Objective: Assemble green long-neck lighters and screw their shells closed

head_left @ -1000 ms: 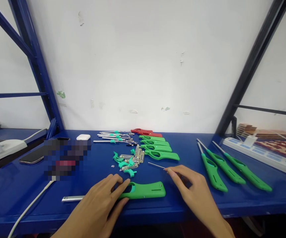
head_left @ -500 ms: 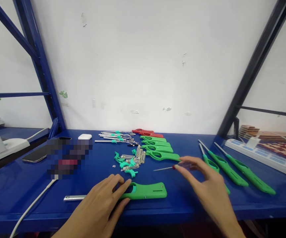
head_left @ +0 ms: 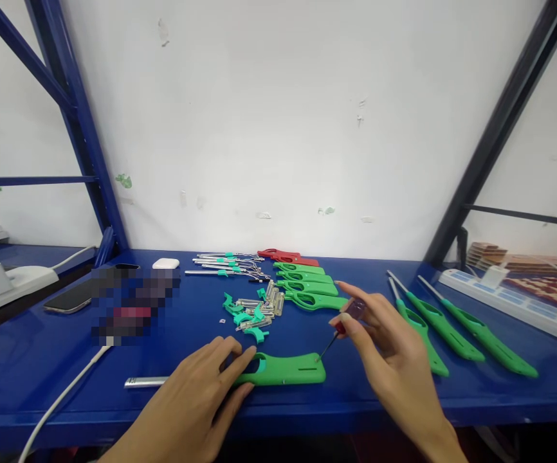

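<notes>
Green lighter (head_left: 285, 370): it lies on the tabletop (head_left: 186, 321) near the front edge, long axis from left to right; the metal tube (head_left: 144, 382) points left, the butt end right.
Left hand (head_left: 201, 386): I pinch the lighter with thumb and fingers, beside its trigger opening.
Right hand (head_left: 389, 347): I pinch the screwdriver (head_left: 340, 327) by its handle.
Screwdriver tip: slants down-left, seemingly onto the small hole near the butt.
Good turning: I should, I think, raise the shaft more upright and press gently.

green lighter (head_left: 288, 370): flat, silver tube leftward | screwdriver (head_left: 354, 309): tilted, tip at lighter's right end
</notes>
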{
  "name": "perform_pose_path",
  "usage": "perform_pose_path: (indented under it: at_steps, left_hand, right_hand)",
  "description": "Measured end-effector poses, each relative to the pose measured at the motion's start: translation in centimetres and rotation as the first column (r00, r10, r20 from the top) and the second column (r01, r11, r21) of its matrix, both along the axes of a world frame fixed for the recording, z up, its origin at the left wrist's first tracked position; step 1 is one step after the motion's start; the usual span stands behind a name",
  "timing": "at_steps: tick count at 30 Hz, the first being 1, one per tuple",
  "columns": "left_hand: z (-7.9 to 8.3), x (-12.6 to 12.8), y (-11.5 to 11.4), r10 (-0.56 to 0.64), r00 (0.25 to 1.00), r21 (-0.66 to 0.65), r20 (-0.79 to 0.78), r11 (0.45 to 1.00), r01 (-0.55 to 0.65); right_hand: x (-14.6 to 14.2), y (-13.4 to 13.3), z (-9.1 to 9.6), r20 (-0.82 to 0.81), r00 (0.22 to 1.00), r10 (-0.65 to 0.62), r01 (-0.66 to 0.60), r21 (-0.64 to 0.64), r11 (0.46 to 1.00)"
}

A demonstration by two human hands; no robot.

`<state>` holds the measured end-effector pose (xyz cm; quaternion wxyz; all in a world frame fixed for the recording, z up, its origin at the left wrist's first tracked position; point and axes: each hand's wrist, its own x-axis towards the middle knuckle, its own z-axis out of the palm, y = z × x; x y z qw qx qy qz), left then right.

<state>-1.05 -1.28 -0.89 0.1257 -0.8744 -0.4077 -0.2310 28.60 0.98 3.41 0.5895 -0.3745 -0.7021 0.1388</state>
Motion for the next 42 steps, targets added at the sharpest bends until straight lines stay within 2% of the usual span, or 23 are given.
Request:
perform_pose_path:
  at_steps: [12,23,29,34,36,38,40,42]
  left_hand:
    - [0.0,0.0,0.0,0.003,1.000,-0.016,0.020,1.000,-0.003]
    - [0.1,0.0,-0.2,0.005,1.000,-0.033,0.017,0.999,-0.004]
    - [0.2,0.0,0.0,-0.007,1.000,-0.020,0.026,1.000,0.007]
    - [0.1,0.0,0.0,-0.003,1.000,-0.041,0.014,0.999,0.004]
    - [0.0,0.0,0.0,0.001,1.000,-0.045,0.008,0.999,-0.001]
    - [0.0,0.0,0.0,0.002,1.000,-0.047,0.005,0.999,-0.002]
    - [0.0,-0.1,-0.1,-0.001,1.000,-0.049,0.007,0.999,0.001]
    - [0.0,0.0,-0.1,-0.003,1.000,-0.046,0.012,0.999,0.003]
  right_hand:
    - [0.0,-0.3,0.0,0.024,1.000,-0.010,0.010,0.022,1.000]
    - [-0.2,0.4,0.1,0.045,0.998,0.046,-0.044,-0.046,0.998]
    - [-0.7,1.1,-0.5,0.086,0.996,0.030,-0.036,0.073,0.997]
    - [-0.7,0.8,-0.2,-0.037,0.992,0.117,-0.117,0.020,0.993]
    - [-0.8,0.6,-0.1,-0.052,0.995,0.090,-0.086,0.074,0.994]
    - [-0.9,0.6,-0.1,0.008,0.999,0.054,-0.054,0.119,0.991]
    - [-0.9,0.6,-0.2,0.053,0.995,0.084,-0.088,0.089,0.992]
    - [-0.9,0.6,-0.4,0.027,0.990,0.136,-0.137,0.047,0.989]
